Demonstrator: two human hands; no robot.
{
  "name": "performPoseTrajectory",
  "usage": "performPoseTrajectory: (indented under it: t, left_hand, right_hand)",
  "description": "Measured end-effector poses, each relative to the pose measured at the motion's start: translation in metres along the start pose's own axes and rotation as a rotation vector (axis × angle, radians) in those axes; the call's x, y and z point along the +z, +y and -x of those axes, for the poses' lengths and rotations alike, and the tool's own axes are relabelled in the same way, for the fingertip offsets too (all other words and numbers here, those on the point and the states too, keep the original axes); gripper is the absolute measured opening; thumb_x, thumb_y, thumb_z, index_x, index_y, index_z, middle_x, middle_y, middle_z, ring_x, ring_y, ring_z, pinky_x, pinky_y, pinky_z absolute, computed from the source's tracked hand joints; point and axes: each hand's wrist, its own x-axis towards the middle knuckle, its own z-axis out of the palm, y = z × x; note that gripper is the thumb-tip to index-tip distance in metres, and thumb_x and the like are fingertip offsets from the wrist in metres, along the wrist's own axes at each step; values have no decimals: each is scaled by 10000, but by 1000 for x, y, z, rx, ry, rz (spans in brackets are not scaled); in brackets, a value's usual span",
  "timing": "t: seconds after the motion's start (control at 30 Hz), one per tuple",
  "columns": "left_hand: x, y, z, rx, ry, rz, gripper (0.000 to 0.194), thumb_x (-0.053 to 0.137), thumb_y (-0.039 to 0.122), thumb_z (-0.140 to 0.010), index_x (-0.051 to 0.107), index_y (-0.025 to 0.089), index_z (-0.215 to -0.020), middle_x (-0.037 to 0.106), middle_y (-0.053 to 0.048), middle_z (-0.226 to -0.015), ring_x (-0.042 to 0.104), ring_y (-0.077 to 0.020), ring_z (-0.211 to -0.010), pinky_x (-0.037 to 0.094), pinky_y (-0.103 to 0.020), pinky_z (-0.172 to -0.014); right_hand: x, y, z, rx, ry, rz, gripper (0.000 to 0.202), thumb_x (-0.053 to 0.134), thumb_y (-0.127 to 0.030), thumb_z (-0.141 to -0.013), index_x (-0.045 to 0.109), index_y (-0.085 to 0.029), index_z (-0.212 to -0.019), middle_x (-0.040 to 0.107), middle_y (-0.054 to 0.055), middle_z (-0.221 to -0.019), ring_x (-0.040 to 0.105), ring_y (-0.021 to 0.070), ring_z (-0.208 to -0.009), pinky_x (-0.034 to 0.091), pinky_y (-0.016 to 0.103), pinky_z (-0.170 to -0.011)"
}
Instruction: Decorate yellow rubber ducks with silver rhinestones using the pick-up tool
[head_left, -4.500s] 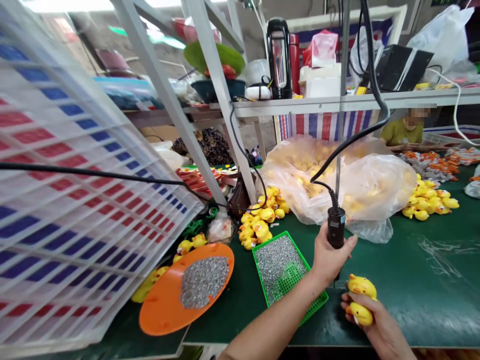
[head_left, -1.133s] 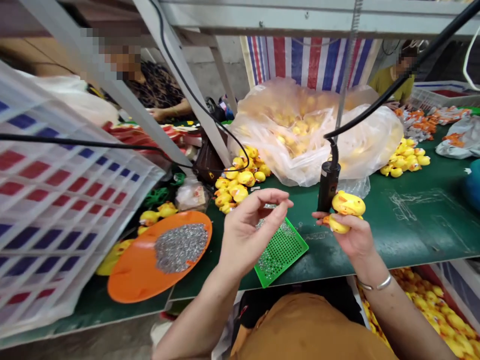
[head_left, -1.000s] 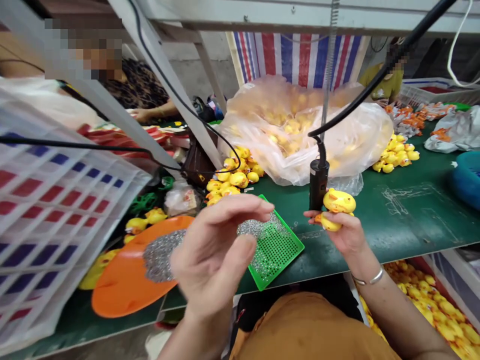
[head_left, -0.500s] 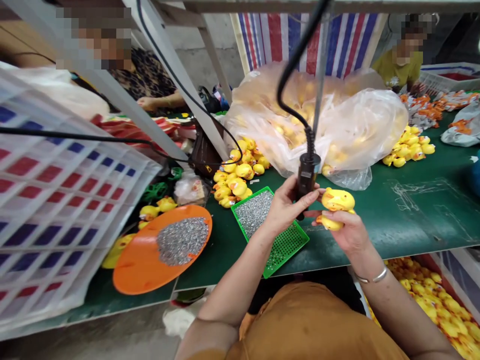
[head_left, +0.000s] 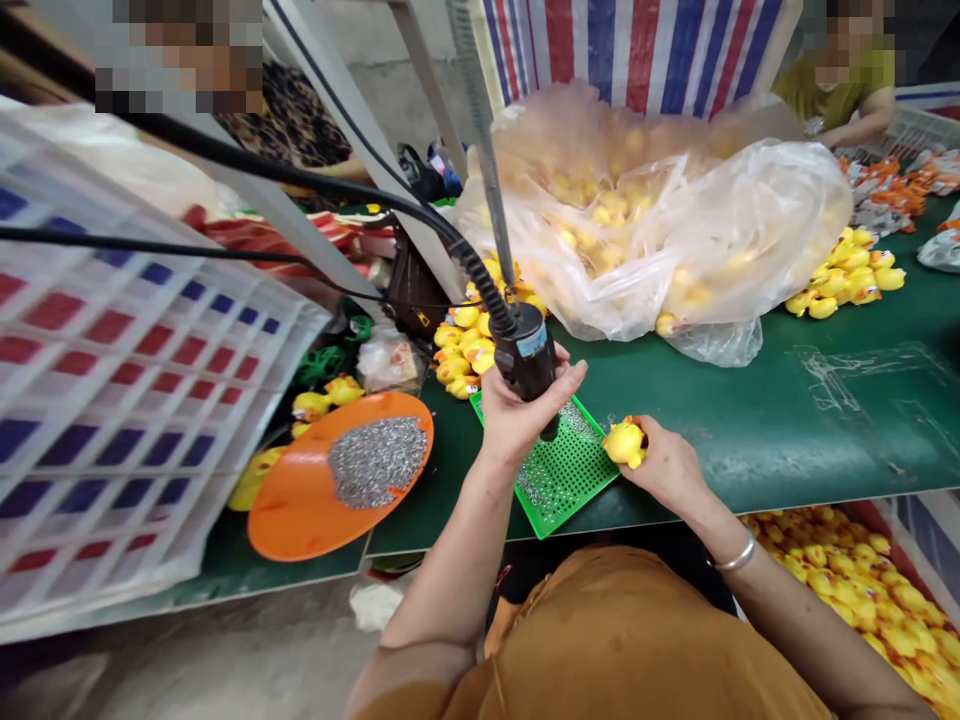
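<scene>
My left hand point(head_left: 510, 415) is wrapped round a black electric screwdriver point(head_left: 527, 352), hanging from a thick cord. Its tip points down over a green perforated tray point(head_left: 574, 490), where small metal screws point(head_left: 534, 490) lie scattered. To the right of the tray, my right hand point(head_left: 669, 465) grips a yellow toy duck point(head_left: 624, 442) with orange parts, just above the green table. The fingers hide part of the duck. An orange dish point(head_left: 289, 515) with a heap of small screws point(head_left: 379, 460) sits to the left.
Several yellow ducks point(head_left: 461, 350) lie behind the tray, and more point(head_left: 847, 275) at the right. A large clear bag point(head_left: 600, 220) of ducks stands at the back. Below the table edge at right is a container full of ducks point(head_left: 847, 580). Two people sit across the table.
My left hand has moved left with the screwdriver, away from the duck and over the tray. My right hand has shifted slightly left, and the duck is turned differently. The screws in the tray have spread.
</scene>
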Motion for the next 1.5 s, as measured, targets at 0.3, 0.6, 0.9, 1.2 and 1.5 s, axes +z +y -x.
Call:
performPoseTrajectory:
  t: [0.3, 0.6, 0.9, 1.2, 1.5]
  left_hand:
    - [19, -2, 4, -92, -14, 205, 264, 889, 299, -670, 682, 183, -787, 626, 31, -646, 637, -122, -546, 563, -275, -561]
    - [34, -20, 7, -17, -53, 257, 205, 833, 292, -772, 705, 197, -901, 575, 61, -540, 595, -102, -474, 521, -251, -518]
    - [47, -18, 10, 24, -15, 296, 243, 852, 338, -744, 694, 205, -874, 548, 67, -525, 569, -97, -443, 516, -254, -480]
    - [41, -18, 20, 5, -10, 289, 257, 846, 344, -770, 682, 202, -908, 558, 68, -535, 596, -105, -467, 530, -256, -501]
    - [38, -19, 23, 17, -11, 253, 259, 843, 360, -775, 674, 214, -906, 560, 66, -548, 603, -104, -478, 518, -258, -506]
  right_hand:
    - [-5, 17, -17, 81, 124, 57, 512, 734, -319, -730, 670, -215, -1228, 787, 117, -949, 748, 344, -920, 503, 358, -702]
    - [-20, 63, -7, 237, 418, -435, 532, 797, -322, -632, 656, -191, -1128, 770, 110, -1020, 723, 316, -943, 548, 409, -794]
    - [-28, 46, 14, 226, -263, -1690, 395, 901, -263, -622, 720, -179, -963, 713, -3, -706, 688, 163, -642, 585, 290, -631]
    - [-20, 49, 5, 219, -318, -1810, 338, 854, -244, -658, 717, -201, -963, 767, 9, -788, 731, 173, -721, 615, 304, -714]
    - [-18, 43, 5, 168, -359, -1866, 372, 821, -230, -658, 700, -229, -1010, 703, -39, -700, 710, 168, -725, 619, 319, -717]
